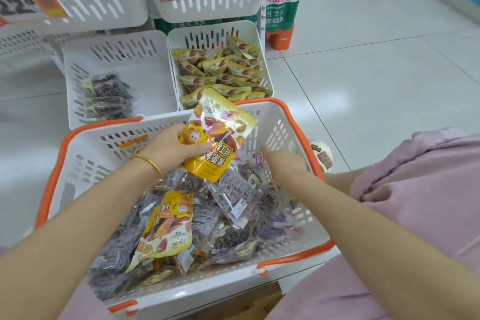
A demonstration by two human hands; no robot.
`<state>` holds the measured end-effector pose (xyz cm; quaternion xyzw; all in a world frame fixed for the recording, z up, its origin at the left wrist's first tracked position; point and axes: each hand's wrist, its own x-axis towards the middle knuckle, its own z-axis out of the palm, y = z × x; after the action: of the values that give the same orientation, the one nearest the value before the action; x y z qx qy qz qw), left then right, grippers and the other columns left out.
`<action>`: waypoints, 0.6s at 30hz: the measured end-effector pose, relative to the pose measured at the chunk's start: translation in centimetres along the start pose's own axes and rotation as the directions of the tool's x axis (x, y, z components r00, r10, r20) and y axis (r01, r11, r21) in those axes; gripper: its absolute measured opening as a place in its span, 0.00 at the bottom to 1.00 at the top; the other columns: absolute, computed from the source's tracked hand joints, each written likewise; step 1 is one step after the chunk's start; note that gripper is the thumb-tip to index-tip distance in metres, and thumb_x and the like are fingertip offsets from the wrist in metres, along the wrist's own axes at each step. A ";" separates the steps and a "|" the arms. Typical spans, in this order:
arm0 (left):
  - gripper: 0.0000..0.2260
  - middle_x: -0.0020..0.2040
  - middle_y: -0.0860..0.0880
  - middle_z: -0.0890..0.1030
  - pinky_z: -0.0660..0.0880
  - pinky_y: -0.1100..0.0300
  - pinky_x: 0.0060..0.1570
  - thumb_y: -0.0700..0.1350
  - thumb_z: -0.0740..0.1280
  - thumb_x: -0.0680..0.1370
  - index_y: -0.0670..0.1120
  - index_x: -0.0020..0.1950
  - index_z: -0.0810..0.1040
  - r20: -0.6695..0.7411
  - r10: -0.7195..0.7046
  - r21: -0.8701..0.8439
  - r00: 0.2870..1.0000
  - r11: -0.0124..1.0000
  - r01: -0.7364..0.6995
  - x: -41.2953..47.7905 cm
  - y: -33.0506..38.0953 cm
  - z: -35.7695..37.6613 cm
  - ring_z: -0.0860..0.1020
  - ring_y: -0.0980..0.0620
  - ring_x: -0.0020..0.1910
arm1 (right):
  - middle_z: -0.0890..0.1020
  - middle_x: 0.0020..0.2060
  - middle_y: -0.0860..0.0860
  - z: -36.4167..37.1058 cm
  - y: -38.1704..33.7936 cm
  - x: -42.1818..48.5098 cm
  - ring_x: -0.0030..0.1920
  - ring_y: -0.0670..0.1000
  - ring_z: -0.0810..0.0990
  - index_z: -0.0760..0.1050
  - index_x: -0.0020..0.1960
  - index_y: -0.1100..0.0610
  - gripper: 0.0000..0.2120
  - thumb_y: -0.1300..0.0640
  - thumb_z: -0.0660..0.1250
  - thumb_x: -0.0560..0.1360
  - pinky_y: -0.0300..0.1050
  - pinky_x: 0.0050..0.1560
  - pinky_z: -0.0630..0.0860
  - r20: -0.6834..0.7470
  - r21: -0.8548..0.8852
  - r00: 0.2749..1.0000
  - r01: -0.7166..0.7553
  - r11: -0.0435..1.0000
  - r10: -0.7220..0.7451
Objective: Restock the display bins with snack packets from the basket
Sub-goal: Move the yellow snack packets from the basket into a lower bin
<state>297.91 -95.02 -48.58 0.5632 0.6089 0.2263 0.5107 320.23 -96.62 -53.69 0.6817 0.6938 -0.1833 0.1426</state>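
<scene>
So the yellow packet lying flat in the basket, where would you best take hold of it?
Pinch its far edge, coming down from above. The yellow packet lies face up on top of the dark packets in the basket, so that edge looks free, while its near end seems tucked among others. The right hand is empty.

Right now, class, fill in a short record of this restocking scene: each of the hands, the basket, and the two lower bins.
left hand: grips a yellow packet above the basket
right hand: fingers straight, reaching into the basket, holding nothing
basket: white with an orange rim; mostly dark packets, plus a second yellow packet on top
left bin: a small dark packet pile
right bin: a large yellow packet pile, same look as the held one
</scene>
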 end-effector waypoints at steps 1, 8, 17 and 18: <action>0.20 0.48 0.47 0.84 0.79 0.50 0.49 0.50 0.76 0.67 0.45 0.55 0.77 -0.009 -0.006 -0.015 1.000 1.000 0.006 0.1 -0.1 -0.1 0.82 0.48 0.47 | 0.76 0.38 0.54 -0.5 0.2 0.1 0.41 0.58 0.77 0.53 0.74 0.54 0.33 0.73 0.54 0.73 0.48 0.31 0.69 -0.028 0.016 1.000 -0.002 1.000 0.002; 0.34 0.54 0.44 0.81 0.79 0.45 0.49 0.55 0.80 0.59 0.44 0.59 0.72 -0.101 -0.109 -0.261 0.989 0.962 0.079 0.7 0.2 0.5 0.82 0.45 0.49 | 0.79 0.43 0.52 -6.0 -0.9 -0.4 0.43 0.56 0.78 0.66 0.66 0.57 0.22 0.62 0.62 0.72 0.49 0.39 0.74 -0.422 0.618 0.882 0.110 0.779 0.210; 0.14 0.42 0.50 0.78 0.71 0.60 0.30 0.42 0.71 0.74 0.50 0.56 0.72 -0.076 -0.032 -0.386 0.997 0.922 0.000 1.2 0.2 1.4 0.73 0.52 0.33 | 0.80 0.51 0.52 -5.9 -4.7 -1.7 0.55 0.52 0.77 0.80 0.56 0.59 0.18 0.48 0.58 0.79 0.58 0.58 0.76 -0.139 0.975 0.986 0.120 0.185 0.094; 0.10 0.40 0.49 0.77 0.71 0.59 0.32 0.41 0.69 0.75 0.49 0.54 0.73 -0.053 -0.040 -0.430 0.998 0.903 0.014 1.0 0.4 1.4 0.73 0.52 0.32 | 0.80 0.51 0.47 -5.9 -4.6 -1.5 0.55 0.49 0.77 0.79 0.57 0.56 0.13 0.54 0.61 0.78 0.55 0.58 0.76 -0.156 0.969 0.986 0.141 0.202 0.061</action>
<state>299.44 -94.40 -49.08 0.4214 0.5671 0.3646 0.6065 316.02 -95.34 -47.46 0.6124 0.4485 -0.5281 -0.3806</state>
